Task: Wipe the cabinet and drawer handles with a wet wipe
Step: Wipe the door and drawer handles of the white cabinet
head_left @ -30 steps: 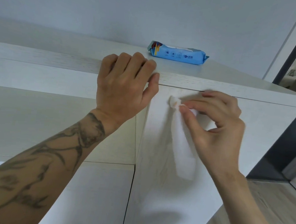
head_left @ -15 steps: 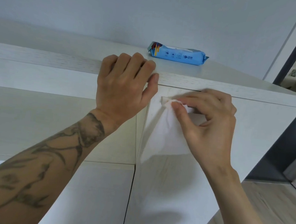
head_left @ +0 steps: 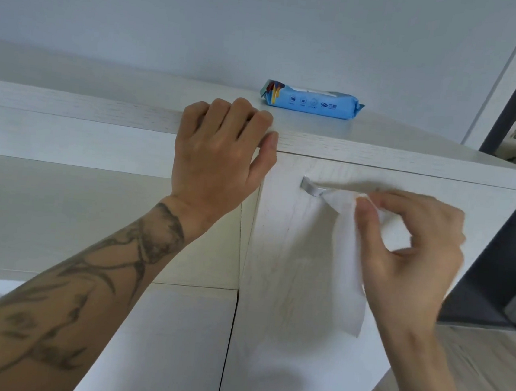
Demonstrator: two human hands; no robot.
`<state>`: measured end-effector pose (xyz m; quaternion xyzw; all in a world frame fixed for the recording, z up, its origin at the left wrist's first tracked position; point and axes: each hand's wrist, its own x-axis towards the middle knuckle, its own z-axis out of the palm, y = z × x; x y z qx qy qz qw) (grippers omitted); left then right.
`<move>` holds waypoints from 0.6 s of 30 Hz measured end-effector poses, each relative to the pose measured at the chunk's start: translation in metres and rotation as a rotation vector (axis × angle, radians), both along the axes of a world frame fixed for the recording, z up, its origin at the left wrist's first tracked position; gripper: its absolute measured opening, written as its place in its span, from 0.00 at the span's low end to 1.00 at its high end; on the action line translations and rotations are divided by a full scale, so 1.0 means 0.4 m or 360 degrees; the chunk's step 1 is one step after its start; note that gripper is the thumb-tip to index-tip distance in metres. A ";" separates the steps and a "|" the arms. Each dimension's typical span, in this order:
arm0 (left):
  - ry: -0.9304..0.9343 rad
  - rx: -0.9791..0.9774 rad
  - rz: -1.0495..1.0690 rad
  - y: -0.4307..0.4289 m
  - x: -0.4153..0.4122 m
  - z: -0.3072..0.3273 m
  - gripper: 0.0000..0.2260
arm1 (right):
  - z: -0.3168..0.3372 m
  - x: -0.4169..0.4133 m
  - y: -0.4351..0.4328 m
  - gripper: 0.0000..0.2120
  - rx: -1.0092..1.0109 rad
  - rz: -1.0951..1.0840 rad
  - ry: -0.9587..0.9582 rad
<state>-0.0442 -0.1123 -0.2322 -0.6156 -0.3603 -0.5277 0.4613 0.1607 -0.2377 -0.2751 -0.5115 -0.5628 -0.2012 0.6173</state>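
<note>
Now the right hand [head_left: 412,251] pinches the wet wipe [head_left: 346,260] against the metal handle [head_left: 312,186], the wipe's tail hanging down the cabinet door [head_left: 284,298]. The left hand [head_left: 223,154] grips the cabinet top [head_left: 381,144] near the blue wipe pack [head_left: 313,101].

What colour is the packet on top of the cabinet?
Light blue plastic wipes packet, red and yellow at one end; head view shows it.

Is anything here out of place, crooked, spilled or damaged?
Nothing stands out. The wipe pack lies flat on the cabinet top, the door handle looks intact, the right hand pinches the wet wipe at it, and the left hand grips the top's edge.
</note>
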 end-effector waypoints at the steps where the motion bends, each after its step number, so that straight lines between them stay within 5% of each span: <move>1: -0.0008 -0.0034 -0.0021 -0.004 -0.001 0.000 0.14 | -0.009 0.008 -0.015 0.02 -0.0021 0.0025 0.0051; 11: 0.0129 -0.0451 -0.0191 -0.113 -0.076 -0.104 0.22 | -0.159 -0.086 0.001 0.05 -0.0135 0.0621 0.0273; 18: 0.0255 -0.0781 0.0127 -0.137 -0.313 -0.254 0.20 | -0.212 -0.260 0.089 0.05 -0.0166 0.0891 0.0408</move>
